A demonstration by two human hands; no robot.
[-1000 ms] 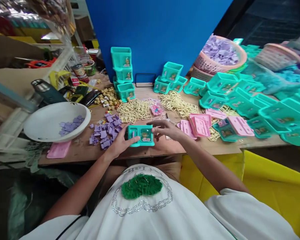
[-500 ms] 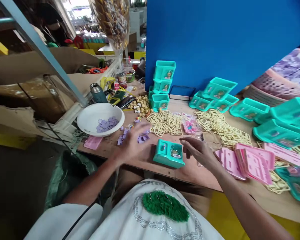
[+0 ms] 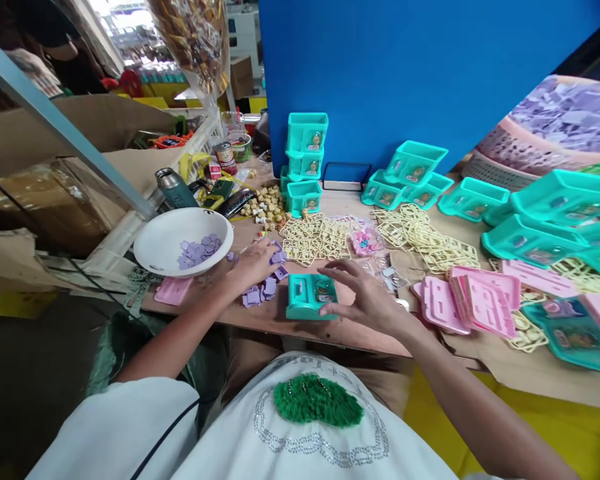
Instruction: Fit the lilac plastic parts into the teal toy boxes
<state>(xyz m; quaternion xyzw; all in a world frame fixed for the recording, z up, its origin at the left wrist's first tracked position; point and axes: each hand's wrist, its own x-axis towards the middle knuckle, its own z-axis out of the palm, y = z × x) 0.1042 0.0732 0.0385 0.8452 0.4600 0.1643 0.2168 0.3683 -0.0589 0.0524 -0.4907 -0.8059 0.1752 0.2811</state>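
Note:
A small teal box with cut-out compartments sits near the table's front edge. My right hand is at its right side, fingers apart, thumb and fingertips at the box's right end. On the purple pieces left of the box lies my left hand, palm down; its fingertips are among them, and whether it holds one is hidden. A white bowl with more purple pieces stands to the left. Cream frames lie behind the box.
Teal boxes are stacked at the back against a blue board. More teal boxes and pink panels lie at the right. A metal flask, small tan pieces and a pink bag are also on the table.
My left hand has come down onto the purple pieces and spread them. My right hand has moved to the teal box, which now sits straighter. The view has shifted slightly right.

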